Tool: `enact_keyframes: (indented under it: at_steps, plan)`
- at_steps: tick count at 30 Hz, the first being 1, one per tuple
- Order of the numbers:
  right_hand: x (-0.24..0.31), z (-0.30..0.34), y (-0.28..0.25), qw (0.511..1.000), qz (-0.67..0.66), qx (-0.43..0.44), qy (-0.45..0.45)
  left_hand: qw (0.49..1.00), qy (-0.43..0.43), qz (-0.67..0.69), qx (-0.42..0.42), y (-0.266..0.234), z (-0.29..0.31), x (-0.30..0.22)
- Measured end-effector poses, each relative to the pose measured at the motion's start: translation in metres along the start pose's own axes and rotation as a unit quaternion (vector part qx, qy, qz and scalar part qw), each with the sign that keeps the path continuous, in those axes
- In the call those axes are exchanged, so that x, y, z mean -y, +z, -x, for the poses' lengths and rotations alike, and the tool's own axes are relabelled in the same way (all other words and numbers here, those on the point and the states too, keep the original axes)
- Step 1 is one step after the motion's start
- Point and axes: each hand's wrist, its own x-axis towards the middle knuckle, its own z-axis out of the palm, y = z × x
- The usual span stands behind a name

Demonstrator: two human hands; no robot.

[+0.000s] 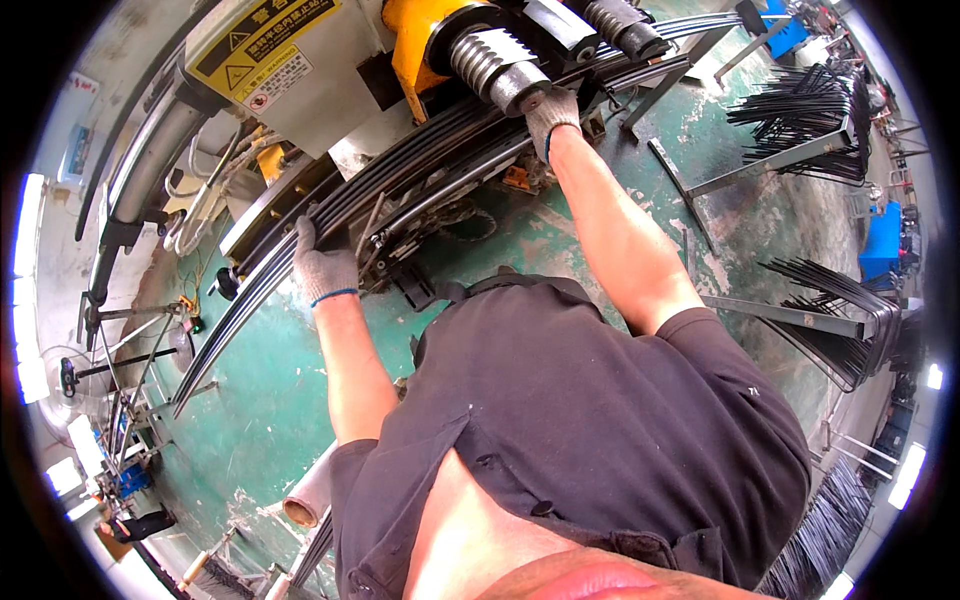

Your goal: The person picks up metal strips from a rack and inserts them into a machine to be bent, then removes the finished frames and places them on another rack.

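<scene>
Both my hands wear pale knit work gloves. My left hand [324, 268] is at the near edge of a bundle of long, thin dark metal rods [380, 180]. Its thumb points up along the rods and the fingers seem wrapped round them, partly hidden. My right hand [551, 112] reaches forward to the tip of a ridged steel spindle [497, 68] on the machine. Its fingers are bent and mostly out of sight, so I cannot tell whether they grip the spindle's end or the rods just behind it. The rods run from lower left to upper right beneath the spindle.
A yellow machine arm [412, 50] and a grey housing [290, 80] with a warning label stand ahead. To the right, metal racks [775, 160] carry bent black rods [800, 110]. A cardboard tube [308, 500] lies lower left. The green floor [260, 400] is worn.
</scene>
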Motion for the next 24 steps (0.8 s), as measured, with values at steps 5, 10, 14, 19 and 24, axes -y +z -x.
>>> enact_keyframes:
  at_steps: [5, 10, 14, 19, 24]
  plan:
    - [0.004, 0.001, -0.002, 0.994, -0.086, 0.029, 0.061, 1.000, 0.002, -0.019, 0.003, -0.015, 0.008, -0.021]
    - [-0.006, 0.014, 0.015, 0.749, -0.610, -0.030, 0.257, 0.991, 0.073, 0.114, -0.004, -0.084, -0.014, -0.103]
    - [-0.004, 0.059, -0.003, 0.593, -0.749, -0.073, 0.287, 0.998, 0.059, 0.013, 0.032, -0.080, -0.020, -0.092]
    - [-0.005, 0.087, 0.016, 0.509, -0.812, -0.042, 0.283, 0.999, 0.038, 0.012, -0.022, -0.012, 0.004, -0.022]
    - [-0.005, 0.104, 0.018, 0.479, -0.827, 0.059, 0.288, 0.999, -0.001, 0.046, 0.008, 0.001, 0.010, -0.011]
